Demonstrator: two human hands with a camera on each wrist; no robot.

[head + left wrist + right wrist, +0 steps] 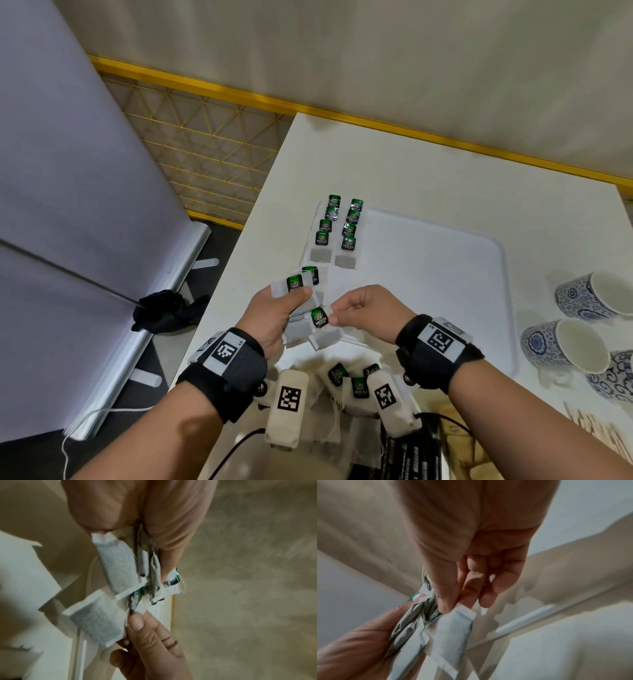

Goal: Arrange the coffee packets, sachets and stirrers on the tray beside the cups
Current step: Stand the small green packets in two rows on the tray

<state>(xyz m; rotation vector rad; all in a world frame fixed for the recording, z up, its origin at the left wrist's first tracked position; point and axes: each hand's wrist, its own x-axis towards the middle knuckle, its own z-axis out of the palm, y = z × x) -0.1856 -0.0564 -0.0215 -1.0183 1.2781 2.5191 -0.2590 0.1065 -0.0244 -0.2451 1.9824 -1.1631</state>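
My left hand (279, 313) grips a fanned bundle of green-tea sachets (298, 287) above the near left corner of the white tray (445, 260). My right hand (356, 313) pinches one sachet (320, 325) by its corner, next to the bundle. In the left wrist view the bundle (120, 566) hangs between thumb and fingers, and the pinched sachet (97, 619) sits below it. In the right wrist view the pinched sachet (453, 627) shows under my fingertips (447, 607). Two rows of sachets (339, 226) lie on the tray's far left side.
Blue-patterned cups (589, 298) lie on their sides at the tray's right edge. Wooden stirrers (596, 431) lie at the near right. More sachets (352, 380) sit in a pile near my wrists. The table's left edge (239, 274) drops to the floor.
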